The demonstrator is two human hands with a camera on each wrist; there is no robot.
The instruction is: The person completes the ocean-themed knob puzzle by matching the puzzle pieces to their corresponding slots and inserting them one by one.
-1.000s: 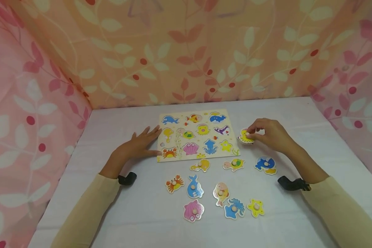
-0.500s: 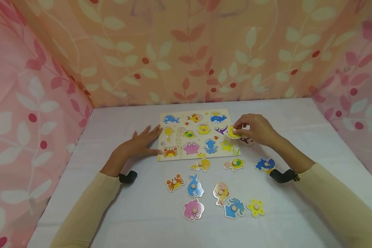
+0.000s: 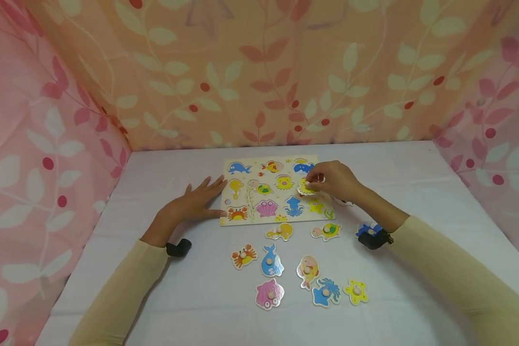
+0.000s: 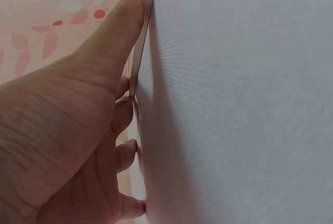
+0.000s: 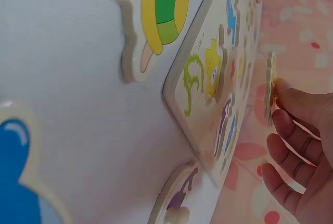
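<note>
My right hand (image 3: 335,180) pinches a yellow octopus puzzle piece (image 3: 303,188) between thumb and finger, over the right part of the wooden puzzle board (image 3: 251,161). In the right wrist view that octopus piece (image 5: 269,88) is seen edge-on, raised off the board's face, with the other fingers loosely bent. Sea-animal pictures fill the board's slots, including an octopus slot (image 3: 284,182) left of the held piece. With fingers spread, my left hand (image 3: 193,203) rests at the board's left edge. The left wrist view shows its thumb (image 4: 125,23) along the board's side.
Several knobbed pieces lie on the white cloth before the board, among them a turtle (image 3: 326,231), crab (image 3: 244,256), pink shell (image 3: 270,293) and starfish (image 3: 356,291). A purple-marked piece (image 5: 179,195) lies beside the board's right edge. Flowered cloth walls (image 3: 259,72) stand around the table.
My right hand has carried the octopus piece leftward from beside the board to over it, uncovering a purple-marked piece underneath. My left hand has stayed at the board's edge.
</note>
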